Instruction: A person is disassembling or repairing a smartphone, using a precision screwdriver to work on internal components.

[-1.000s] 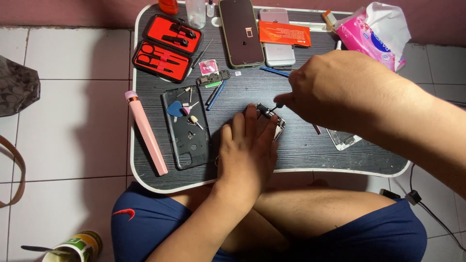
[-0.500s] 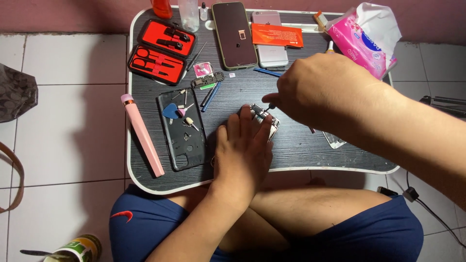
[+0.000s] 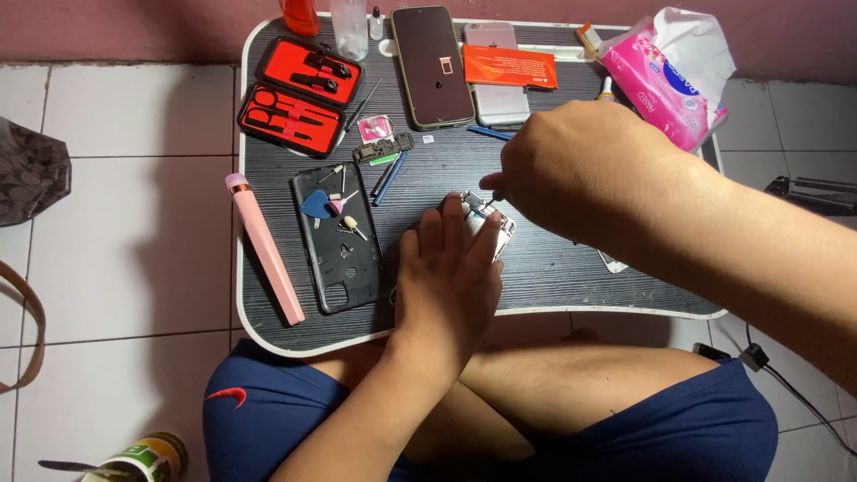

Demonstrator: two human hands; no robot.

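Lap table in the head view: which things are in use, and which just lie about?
In use:
left hand pressing down the opened phone
right hand holding a thin tool over it

Lying about:
black back cover
red tool case
pink stick
dark phone
tissue pack

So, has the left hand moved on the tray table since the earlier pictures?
No. The left hand stays flat on the opened phone, just right of the black back cover.

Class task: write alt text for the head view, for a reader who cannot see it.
A left hand presses flat on an opened phone on a dark lap tray, while the right hand works a thin tool at it. A tool case lies nearby.
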